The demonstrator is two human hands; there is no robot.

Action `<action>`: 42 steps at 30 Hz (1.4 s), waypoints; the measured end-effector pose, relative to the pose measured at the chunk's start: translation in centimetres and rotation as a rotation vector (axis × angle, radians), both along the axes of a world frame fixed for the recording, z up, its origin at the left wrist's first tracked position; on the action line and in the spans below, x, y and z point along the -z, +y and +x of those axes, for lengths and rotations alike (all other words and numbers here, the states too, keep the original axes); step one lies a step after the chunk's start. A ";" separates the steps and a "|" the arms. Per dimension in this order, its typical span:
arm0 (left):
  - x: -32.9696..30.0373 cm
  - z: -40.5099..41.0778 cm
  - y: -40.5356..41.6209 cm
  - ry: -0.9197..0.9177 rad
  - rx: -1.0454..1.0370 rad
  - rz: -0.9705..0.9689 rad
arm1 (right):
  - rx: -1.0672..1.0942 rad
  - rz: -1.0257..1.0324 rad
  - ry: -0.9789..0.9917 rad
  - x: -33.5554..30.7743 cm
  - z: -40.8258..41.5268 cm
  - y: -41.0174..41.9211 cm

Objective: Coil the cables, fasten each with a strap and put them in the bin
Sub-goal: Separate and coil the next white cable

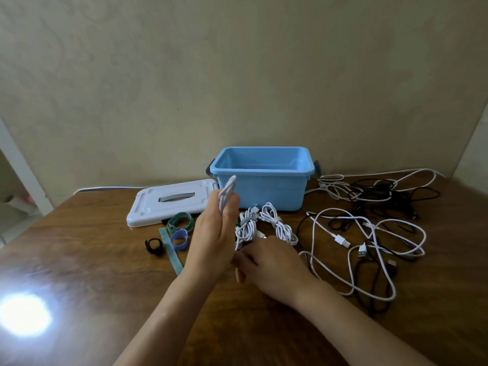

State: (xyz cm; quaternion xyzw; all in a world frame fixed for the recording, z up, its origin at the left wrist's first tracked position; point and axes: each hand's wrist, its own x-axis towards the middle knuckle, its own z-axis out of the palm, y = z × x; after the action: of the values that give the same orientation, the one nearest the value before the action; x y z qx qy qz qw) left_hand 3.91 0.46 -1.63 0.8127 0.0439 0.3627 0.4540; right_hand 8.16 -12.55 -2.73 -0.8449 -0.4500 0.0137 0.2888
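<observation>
White cable (pixel 226 194) looped in raised left hand (pixel 215 240), right hand (pixel 273 262) grip hidden, loose cables (pixel 369 233) beside blue bin (pixel 260 188)

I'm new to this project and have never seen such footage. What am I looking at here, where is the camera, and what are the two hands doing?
There is no machine: a person works with bare hands, filmed by one wide-angle camera worn on the head, looking forward and down. On the wooden table stands an open blue bin, its white lid lying beside it. Near the lid are coloured straps. To the right lies a tangle of loose white and black cables. In front of the bin are two white coiled cables. The left hand holds up a folded white cable. The right hand reaches low towards the coils; what its fingers touch is hidden.
</observation>
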 end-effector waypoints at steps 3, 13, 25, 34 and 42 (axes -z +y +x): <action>0.3 0.2 0.5 -0.028 -0.010 -0.029 | 0.003 -0.029 -0.002 0.3 0.2 0.0; -1.2 -0.5 0.6 0.006 0.221 -0.329 | -0.098 -0.114 0.022 0.2 1.7 -0.6; -1.5 -1.1 0.2 0.017 0.297 -0.374 | -0.112 -0.109 -0.019 1.2 2.8 -1.1; -1.6 -1.5 -0.3 0.121 0.510 -0.394 | -0.007 -0.180 -0.051 0.7 4.5 -2.2; -0.4 -0.8 0.5 0.264 0.232 -0.075 | 0.111 -0.156 -0.084 -0.7 5.8 -3.4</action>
State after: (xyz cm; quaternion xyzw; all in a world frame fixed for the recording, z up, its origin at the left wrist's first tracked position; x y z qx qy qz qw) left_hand 3.09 0.97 -1.27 0.8355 0.0227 0.1961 0.5128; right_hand 13.92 -15.93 -2.08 -0.8884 -0.4116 -0.0031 0.2034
